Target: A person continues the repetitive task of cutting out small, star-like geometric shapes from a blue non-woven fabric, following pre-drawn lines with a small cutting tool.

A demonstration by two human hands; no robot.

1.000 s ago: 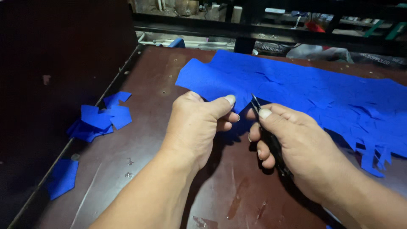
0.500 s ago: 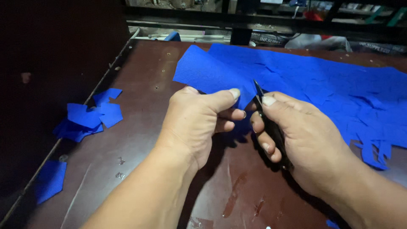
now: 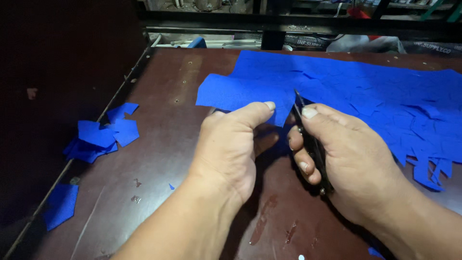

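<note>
While hands cut blue fabric (image 3: 337, 82), scraps (image 3: 101, 137) lie well left.

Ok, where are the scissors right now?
In the head view, the scissors are in the right hand, right of centre, blades up at the near edge of the blue sheet.

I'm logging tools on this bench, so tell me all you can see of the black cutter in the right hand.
The black cutter is slim, dark and looks like metal. Its pointed tip stands up at the near edge of the blue fabric sheet; its tail pokes out under the palm. The right hand wraps around it, thumb pressed near the tip. Most of its body is hidden.
</note>
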